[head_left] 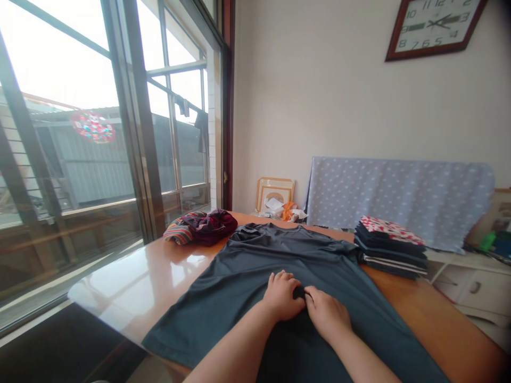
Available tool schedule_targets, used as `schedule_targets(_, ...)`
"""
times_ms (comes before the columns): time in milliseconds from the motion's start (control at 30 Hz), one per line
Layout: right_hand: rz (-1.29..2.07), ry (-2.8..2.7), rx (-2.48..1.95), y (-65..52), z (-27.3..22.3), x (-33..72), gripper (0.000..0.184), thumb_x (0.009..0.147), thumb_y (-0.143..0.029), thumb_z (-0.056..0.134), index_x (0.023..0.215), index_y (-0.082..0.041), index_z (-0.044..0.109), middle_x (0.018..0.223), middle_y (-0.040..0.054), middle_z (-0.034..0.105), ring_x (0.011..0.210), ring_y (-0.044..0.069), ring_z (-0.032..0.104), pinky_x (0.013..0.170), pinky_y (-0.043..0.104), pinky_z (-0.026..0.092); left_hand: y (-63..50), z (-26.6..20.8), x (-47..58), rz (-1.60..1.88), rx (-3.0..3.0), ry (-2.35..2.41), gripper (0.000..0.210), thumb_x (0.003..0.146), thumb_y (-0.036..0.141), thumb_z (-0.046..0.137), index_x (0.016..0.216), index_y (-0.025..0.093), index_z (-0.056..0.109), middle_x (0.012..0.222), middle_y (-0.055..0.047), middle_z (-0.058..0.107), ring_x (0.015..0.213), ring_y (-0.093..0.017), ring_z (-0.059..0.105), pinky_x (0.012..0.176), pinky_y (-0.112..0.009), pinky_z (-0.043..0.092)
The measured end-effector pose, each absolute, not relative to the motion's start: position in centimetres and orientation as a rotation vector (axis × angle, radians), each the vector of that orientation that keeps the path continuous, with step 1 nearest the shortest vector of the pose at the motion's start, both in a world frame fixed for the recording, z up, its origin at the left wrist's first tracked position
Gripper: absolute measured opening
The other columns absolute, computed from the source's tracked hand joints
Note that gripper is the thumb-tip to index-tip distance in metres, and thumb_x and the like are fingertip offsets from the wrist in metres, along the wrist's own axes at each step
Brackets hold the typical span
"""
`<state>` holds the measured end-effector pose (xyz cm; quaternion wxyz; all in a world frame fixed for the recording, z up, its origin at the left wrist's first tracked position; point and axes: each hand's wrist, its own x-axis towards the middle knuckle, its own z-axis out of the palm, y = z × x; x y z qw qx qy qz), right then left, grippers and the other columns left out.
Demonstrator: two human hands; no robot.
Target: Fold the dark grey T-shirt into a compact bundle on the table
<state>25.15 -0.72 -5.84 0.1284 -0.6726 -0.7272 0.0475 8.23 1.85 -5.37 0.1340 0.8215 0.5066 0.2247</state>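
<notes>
A dark blue-grey T-shirt (223, 298) lies spread over the table, its neckline at the far side and its hem toward me. My left hand (283, 297) rests on the middle of the shirt, fingers curled and thumb bent in, with a dark bit of cloth bunched beside the thumb. Close by on the right, my right hand (328, 315) pinches the same spot of fabric between thumb and fingers. Its other fingers are curled under and partly hidden. Small creases run outward across the shirt around both hands.
The glossy orange-brown table (439, 314) carries a folded clothes stack (391, 255) at the right and a crumpled maroon and striped garment pile (203, 226) at the far left. Behind stand a cloth-draped object (395, 197) and picture frames (275, 189). A window (80, 133) borders the left.
</notes>
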Motion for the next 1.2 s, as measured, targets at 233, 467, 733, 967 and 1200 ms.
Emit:
schedule_targets(233,0.079,-2.107,-1.956,-1.2,-5.4,24.7,0.034,0.101,-0.033,0.039,0.124,-0.031,0.063,0.110,0.0053,0.074,0.096,0.024,0.071,0.075,0.031,0.045,2.1,-5.0,8.2,0.691,2.340,1.597,0.031,0.080,0.045,0.059,0.099,0.025,0.072,0.110,-0.010,0.063,0.109,-0.029,0.055,0.095,-0.040,0.045)
schedule_targets(467,0.074,-2.112,-1.947,-1.3,-5.3,24.8,0.035,0.101,-0.032,0.038,0.125,-0.030,0.063,0.110,0.0060,0.074,0.097,0.023,0.070,0.076,0.031,0.045,1.9,-4.8,7.2,0.621,2.411,1.515,0.033,0.078,0.043,0.063,0.107,0.027,0.071,0.115,-0.008,0.062,0.110,-0.028,0.057,0.101,-0.041,0.044)
schedule_targets(733,0.054,-2.129,-1.952,-1.1,-5.8,24.8,0.034,0.101,-0.033,0.039,0.125,-0.030,0.063,0.111,0.0060,0.074,0.096,0.023,0.070,0.074,0.031,0.044,0.5,-4.2,6.0,0.494,2.465,1.401,0.047,0.083,0.052,0.061,0.125,0.032,0.064,0.133,-0.007,0.058,0.128,-0.029,0.052,0.120,-0.051,0.025)
schedule_targets(967,0.036,-2.123,-1.933,-1.3,-5.9,25.1,0.035,0.101,-0.033,0.038,0.125,-0.030,0.064,0.112,0.0064,0.074,0.099,0.023,0.070,0.076,0.031,0.045,-1.1,-3.3,4.2,0.495,2.494,1.290,0.056,0.088,0.057,0.057,0.137,0.031,0.057,0.146,-0.007,0.053,0.137,-0.028,0.045,0.120,-0.052,0.025)
schedule_targets(1200,0.067,-2.135,-1.921,-1.2,-5.9,25.2,0.036,0.100,-0.034,0.039,0.126,-0.030,0.064,0.114,0.0059,0.073,0.099,0.023,0.069,0.076,0.031,0.044,1.5,-1.5,-4.8,0.772,2.289,1.749,0.041,0.098,0.042,0.043,0.125,0.021,0.066,0.126,-0.009,0.067,0.118,-0.022,0.060,0.106,-0.031,0.043)
